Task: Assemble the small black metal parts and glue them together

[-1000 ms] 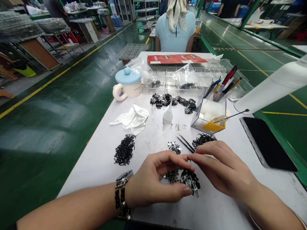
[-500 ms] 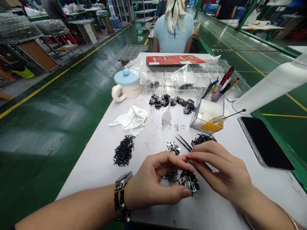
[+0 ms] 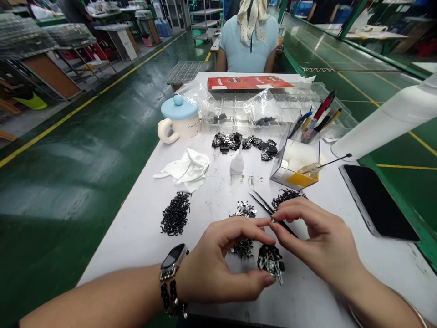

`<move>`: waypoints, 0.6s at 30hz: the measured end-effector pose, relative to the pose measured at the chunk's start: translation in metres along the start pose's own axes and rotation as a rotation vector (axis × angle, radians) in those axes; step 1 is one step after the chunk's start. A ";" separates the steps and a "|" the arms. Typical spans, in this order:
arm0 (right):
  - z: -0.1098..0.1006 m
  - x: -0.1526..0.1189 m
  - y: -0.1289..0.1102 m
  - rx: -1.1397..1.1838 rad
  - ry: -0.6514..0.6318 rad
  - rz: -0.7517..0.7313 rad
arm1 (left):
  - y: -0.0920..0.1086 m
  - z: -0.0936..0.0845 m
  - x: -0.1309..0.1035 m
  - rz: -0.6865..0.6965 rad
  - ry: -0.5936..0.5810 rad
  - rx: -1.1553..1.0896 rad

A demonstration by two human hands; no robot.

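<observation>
Between the thumb and fingers of my left hand (image 3: 232, 264) is a black and silver metal assembly (image 3: 271, 263), with thin silver prongs pointing down toward the table. My right hand (image 3: 317, 241) pinches a tiny silvery piece (image 3: 272, 220) beside my left index fingertip. Black tweezers (image 3: 264, 203) lie on the white table, partly behind my right fingers. Small metal parts (image 3: 245, 208) are heaped near my left fingers, some hidden under them. One pile of black curved pieces (image 3: 175, 214) is at the left, another (image 3: 288, 196) beyond my right hand.
A white cloth (image 3: 187, 169), a lidded mug (image 3: 180, 119) and a small bottle (image 3: 237, 161) stand farther back. To the right are a pen box (image 3: 296, 164), a phone (image 3: 378, 202) and a white tube (image 3: 385, 120). A person (image 3: 248, 41) sits ahead.
My right fingers have spread a little, and a small piece now shows at their tips. The assembly in my left hand has turned slightly. The view has shifted a little.
</observation>
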State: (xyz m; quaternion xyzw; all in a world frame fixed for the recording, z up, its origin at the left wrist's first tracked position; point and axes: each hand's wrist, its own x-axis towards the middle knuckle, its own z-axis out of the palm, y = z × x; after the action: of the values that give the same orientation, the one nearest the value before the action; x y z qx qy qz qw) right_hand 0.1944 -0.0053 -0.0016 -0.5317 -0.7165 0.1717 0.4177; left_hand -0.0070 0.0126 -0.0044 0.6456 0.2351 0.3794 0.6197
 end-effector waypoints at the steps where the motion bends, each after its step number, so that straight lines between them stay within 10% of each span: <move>1: -0.001 -0.001 0.000 0.042 0.005 0.037 | 0.001 0.001 0.000 0.029 0.023 0.068; 9: -0.006 -0.004 -0.007 0.563 -0.139 0.061 | 0.008 0.005 0.003 0.200 0.157 0.318; 18: 0.004 -0.003 -0.007 0.623 -0.256 0.146 | 0.009 0.005 0.003 0.224 0.195 0.400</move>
State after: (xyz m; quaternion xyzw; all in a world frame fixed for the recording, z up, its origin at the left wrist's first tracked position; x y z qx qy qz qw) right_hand 0.1875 -0.0094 -0.0004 -0.4027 -0.6364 0.4769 0.4532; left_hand -0.0031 0.0105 0.0053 0.7378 0.2913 0.4520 0.4080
